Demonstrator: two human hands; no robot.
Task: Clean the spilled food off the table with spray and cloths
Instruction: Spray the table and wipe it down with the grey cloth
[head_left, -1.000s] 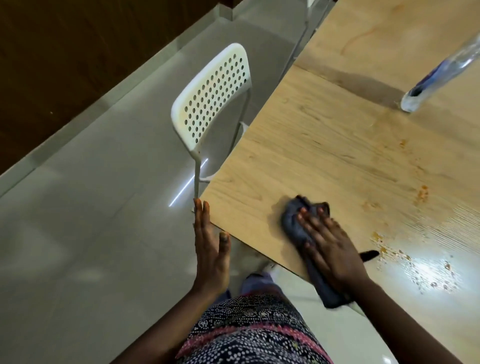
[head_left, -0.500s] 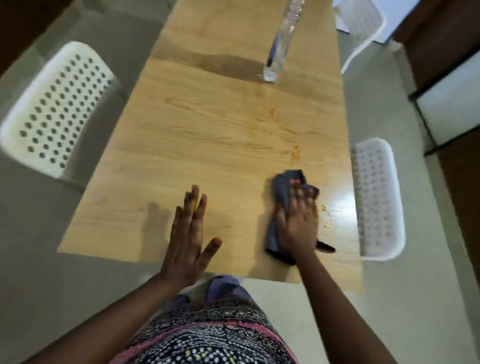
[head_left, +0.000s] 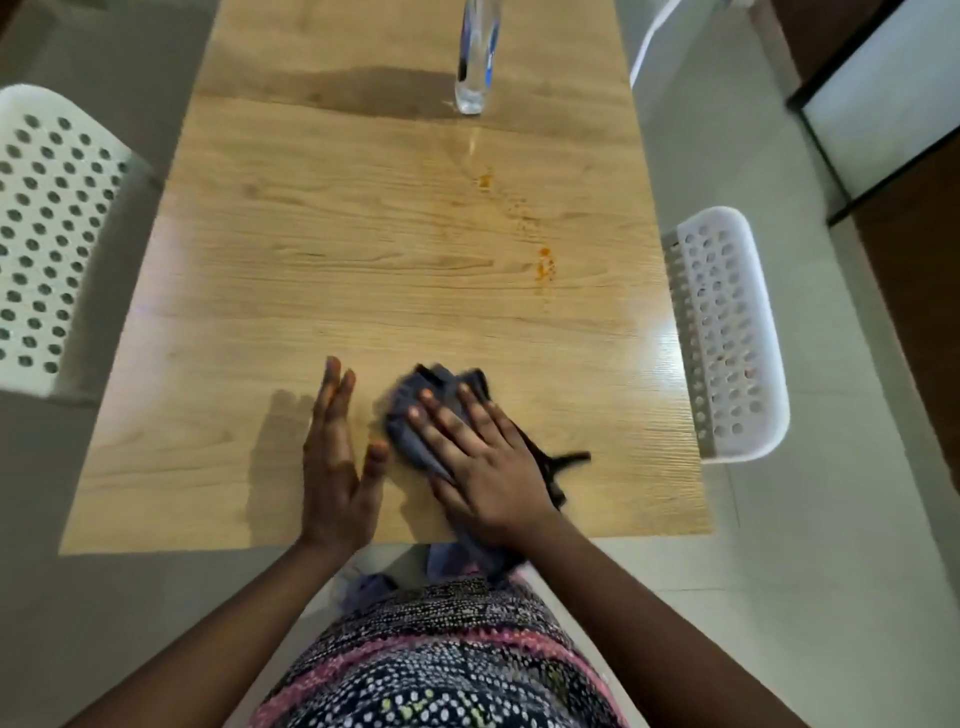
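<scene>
The fingers (head_left: 441, 415) of the right hand (head_left: 483, 467) lie straight and spread, pressed flat on a crumpled grey-blue cloth (head_left: 415, 415) near the front edge of the light wood-grain desk (head_left: 311, 260). One end of the cloth hangs over that front edge, and a dark strip of it sticks out to the right of the hand. The left hand (head_left: 332, 467) is just beside the cloth on its left, fingers straight and close together, thumb out toward the cloth; it holds nothing, and whether its edge rests on the desk or is just above it cannot be told.

Orange food spots (head_left: 544, 265) trail along the right half of the desk, from the middle toward the far end, well apart from the cloth. A clear plastic bottle with a blue label (head_left: 475, 57) stands upright at the far end, beyond the spots. The left and middle stretches of the desk top are open wood. A white perforated plastic chair (head_left: 47, 244) stands close to the left edge, and another white perforated chair (head_left: 727, 332) stands against the right edge. The person's patterned garment (head_left: 431, 660) is at the front edge.
</scene>
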